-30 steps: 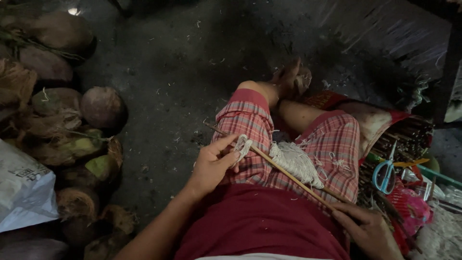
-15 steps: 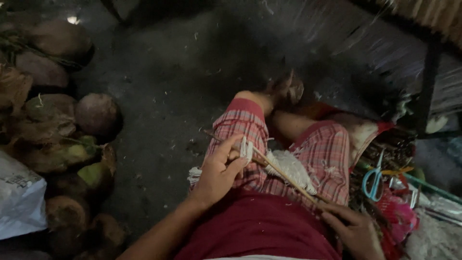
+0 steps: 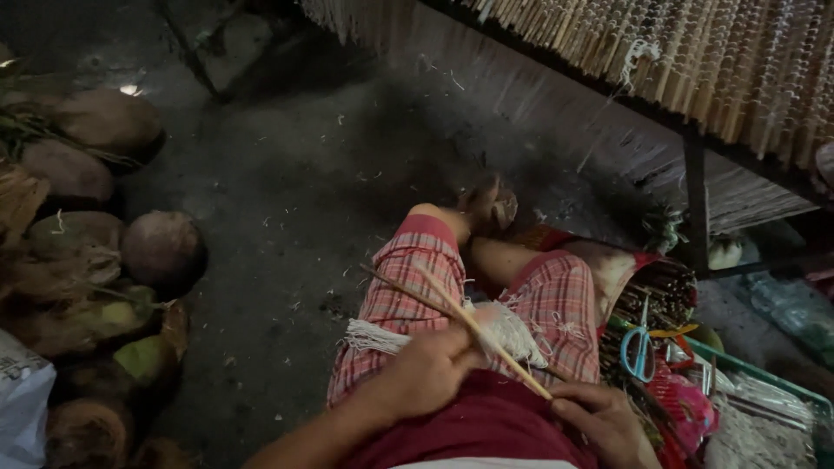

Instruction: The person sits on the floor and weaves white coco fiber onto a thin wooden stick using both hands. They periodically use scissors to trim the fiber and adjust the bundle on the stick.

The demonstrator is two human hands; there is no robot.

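Sticks, thin, pale, bamboo-like [image 3: 469, 323], two or three together, lying aslant across the lap of a seated person in red-checked shorts [image 3: 408, 287]. Far tips point out over the left knee; near ends run to the right hand [image 3: 599, 417].

Left hand [image 3: 434, 369]: closed around the sticks at mid-length, fingers curled together over them and over white frayed string [image 3: 373, 337] that fans out to its left.

Right hand: fingers pressed together at the sticks' near ends; whether they pinch the ends or merely rest there cannot be told.

Handling, as judged: sticks look light, stiff and springy, likely to snap if bent sharply; best held at mid-length with the ends steadied. String appears soft, limp and prone to tangling.

Adjacent items:
- White fibrous wad [image 3: 512, 334], on the lap just right of the left hand, touching the sticks.
- Blue-handled scissors [image 3: 641, 352], right of the right thigh, among a bundle of dark sticks [image 3: 665, 291].
- Green plastic crate [image 3: 782, 391], near right, holding pale strands.
- Brown husked coconuts [image 3: 161, 252], heaped at far left, some with green patches.
- White sack [image 3: 22, 395], near left corner.
- Slatted mat of pale sticks [image 3: 695, 52] on a dark frame, far right.
- Dark earthen floor [image 3: 287, 174], littered with fibre scraps.
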